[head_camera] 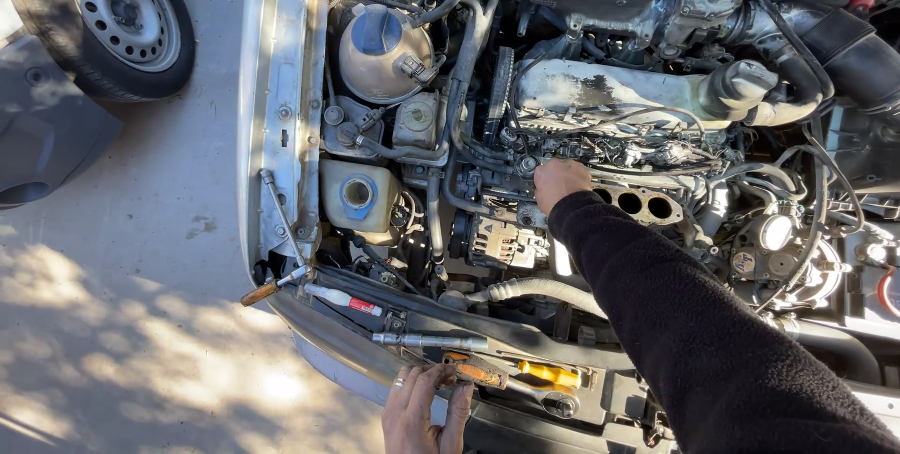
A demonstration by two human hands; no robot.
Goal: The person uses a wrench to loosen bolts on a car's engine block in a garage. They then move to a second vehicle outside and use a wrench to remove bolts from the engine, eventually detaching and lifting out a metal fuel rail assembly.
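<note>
Over the engine bay, right hand (560,182) pinches a fitting beside the open intake ports (642,204); a dropped part could enter them. Left hand (427,409), fingers spread, rests on the front panel tools (525,377).

Hoses (466,51) and wiring (647,149) crowd the engine bay (600,88).

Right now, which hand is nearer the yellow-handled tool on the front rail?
The left hand. It rests on the front edge just left of the yellow-handled tool, fingers by the tools there. The right hand is well above it, reaching into the engine.
</note>
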